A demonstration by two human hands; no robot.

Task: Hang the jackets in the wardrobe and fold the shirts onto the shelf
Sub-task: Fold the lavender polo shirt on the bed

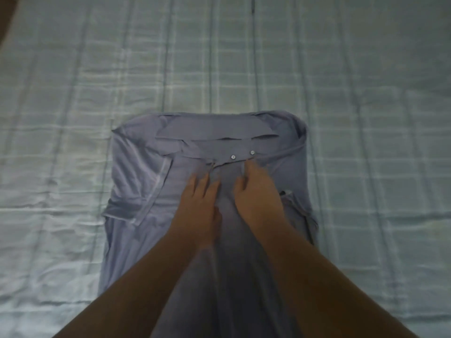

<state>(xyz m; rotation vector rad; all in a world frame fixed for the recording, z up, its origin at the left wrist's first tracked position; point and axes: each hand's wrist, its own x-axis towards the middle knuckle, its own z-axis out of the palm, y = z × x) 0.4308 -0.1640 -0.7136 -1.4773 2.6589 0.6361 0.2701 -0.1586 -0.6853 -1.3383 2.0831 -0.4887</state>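
A grey-blue polo shirt lies front up on the bed, collar at the far end, both sleeves folded inward over the body. Two small buttons show on its placket. My left hand rests flat on the chest just below the placket, fingers together and pointing away from me. Beside it, my right hand lies on the cloth with its fingertips at the placket's lower end. Both hands press on the fabric; whether the right fingers pinch it I cannot tell.
The shirt lies on a pale blue checked bedsheet that fills the view, creased in long lines. A dark edge shows at the top left corner. No wardrobe, shelf or jackets are in view.
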